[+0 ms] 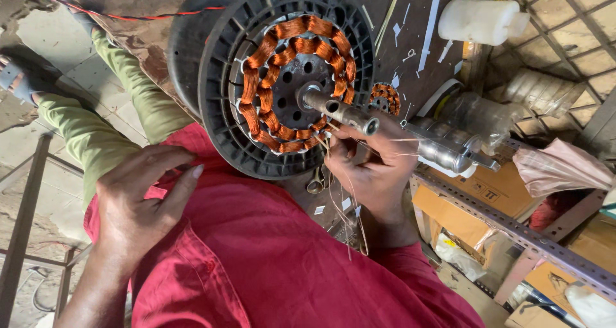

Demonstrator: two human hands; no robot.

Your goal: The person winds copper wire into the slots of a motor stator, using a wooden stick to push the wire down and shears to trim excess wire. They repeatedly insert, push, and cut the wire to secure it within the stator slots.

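right hand [372, 168] fingertips hidden among thin wires [351, 193] below copper windings [295, 84]

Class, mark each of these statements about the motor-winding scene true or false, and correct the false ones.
1. The copper windings sit in a black round housing. True.
2. The right hand rests on the red cloth. False: it is at the lower edge of the windings, pinching thin pale strands.
3. The left hand lies on the red cloth. True.
4. A metal shaft sticks out of the windings' centre. True.
5. The white plastic bottle is in the left hand. False: it lies apart at the upper right, untouched.
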